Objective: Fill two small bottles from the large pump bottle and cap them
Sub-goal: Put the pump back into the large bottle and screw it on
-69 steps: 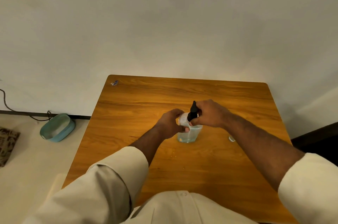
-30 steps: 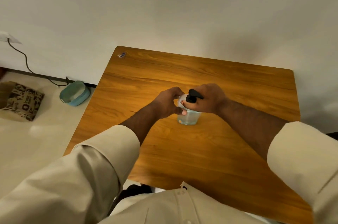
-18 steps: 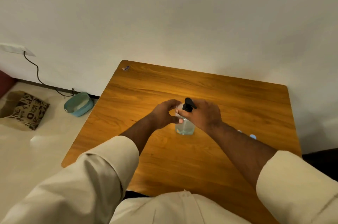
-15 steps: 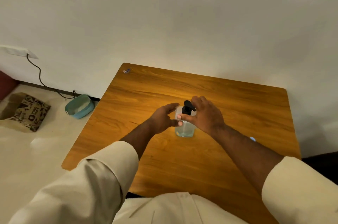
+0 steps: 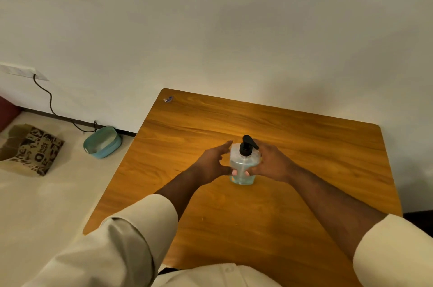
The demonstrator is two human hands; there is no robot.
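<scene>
The large pump bottle (image 5: 242, 169) is clear, holds pale blue liquid and has a black pump head. It stands upright near the middle of the wooden table (image 5: 316, 146). My right hand (image 5: 273, 164) wraps its right side, thumb across the front. My left hand (image 5: 214, 164) is at its left side with the fingers spread apart and only the thumb tip against the lower front. No small bottles or caps show; my right forearm covers part of the table to the right.
A small scrap of wrapper (image 5: 168, 99) lies at the table's far left corner. On the floor to the left are a teal basin (image 5: 102, 142) and a printed paper bag (image 5: 28, 149). A cable (image 5: 50, 99) runs down the wall from a socket.
Both hands have dropped from the pump head to the bottle's sides. My left hand has spread its fingers. The black pump now stands free on top of the bottle.
</scene>
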